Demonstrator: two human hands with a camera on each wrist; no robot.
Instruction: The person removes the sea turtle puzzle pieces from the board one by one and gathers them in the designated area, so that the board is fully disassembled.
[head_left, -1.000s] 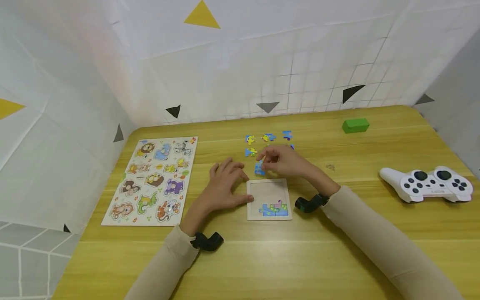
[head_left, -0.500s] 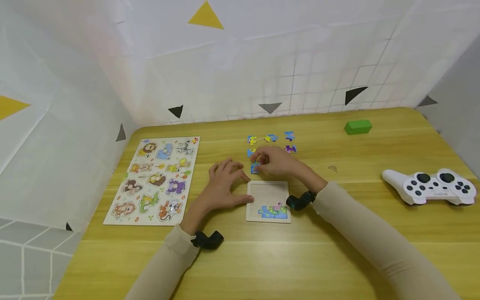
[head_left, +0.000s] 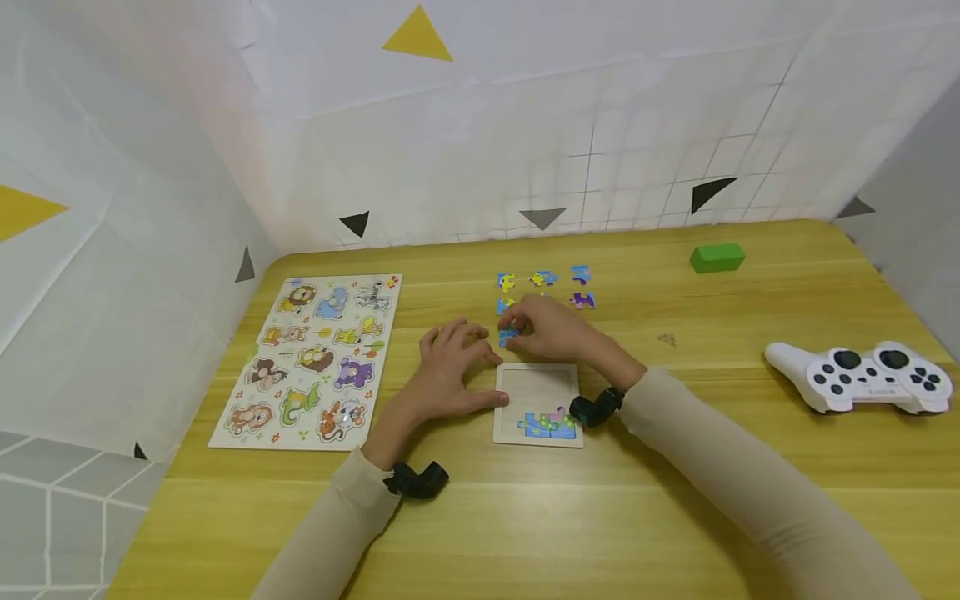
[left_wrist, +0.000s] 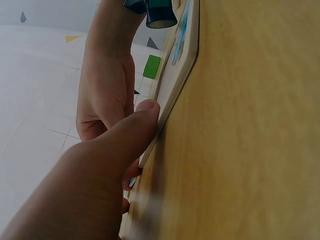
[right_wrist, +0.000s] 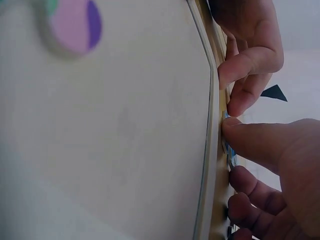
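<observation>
A blue puzzle piece [head_left: 507, 337] lies on the table just beyond the square wooden puzzle tray [head_left: 536, 383]. My right hand [head_left: 551, 327] pinches it between thumb and fingers, partly covering it. In the right wrist view the thumb [right_wrist: 250, 137] meets a blue sliver of that piece. Joined pieces [head_left: 547, 423] sit along the tray's near right side. My left hand [head_left: 450, 375] rests spread at the tray's left edge, its thumb [left_wrist: 142, 117] against the rim in the left wrist view. One fingertip is at the far left corner.
Several loose puzzle pieces [head_left: 543, 277] lie in rows behind my right hand, some partly hidden. An animal puzzle board [head_left: 322, 333] lies to the left. A green block [head_left: 717, 257] and a white game controller [head_left: 862, 375] are on the right.
My right hand has shifted slightly left, and the blue piece has slid left with it, toward the tray's far left corner. My left hand stays in place.
</observation>
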